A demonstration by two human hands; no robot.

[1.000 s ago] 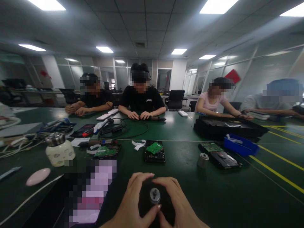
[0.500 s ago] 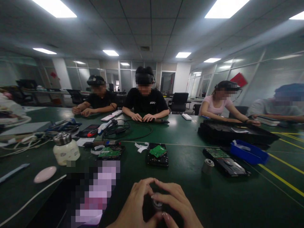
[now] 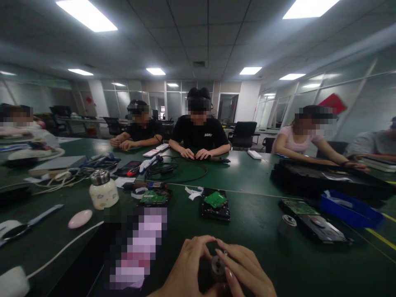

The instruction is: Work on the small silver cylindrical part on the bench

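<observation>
Close to the table's near edge, a small grey metal cylinder (image 3: 218,265) with a round, holed end face sits between my two hands. My left hand (image 3: 190,266) curves around its left side, fingers bent and index fingertip meeting the other hand's. My right hand (image 3: 247,268) presses its fingers against the top and right side. The lower part of the cylinder is hidden by my fingers. Another metal cylinder (image 3: 287,225) stands upright to the right. Beyond my hands lies a hard drive (image 3: 221,213) with a green circuit board (image 3: 215,199) on top.
On the right are an opened hard drive (image 3: 324,231), a blue bin (image 3: 349,212) and a large black tray (image 3: 328,185). Leftward stand a jar (image 3: 104,194), a pink oval object (image 3: 80,219), a blurred-out phone-like thing (image 3: 142,243) and cables. Several people sit around the table.
My view has turned left, so the scene sits farther right. My right fingers have shifted on the cylinder, and more of its end face shows. Both hands stay around it.
</observation>
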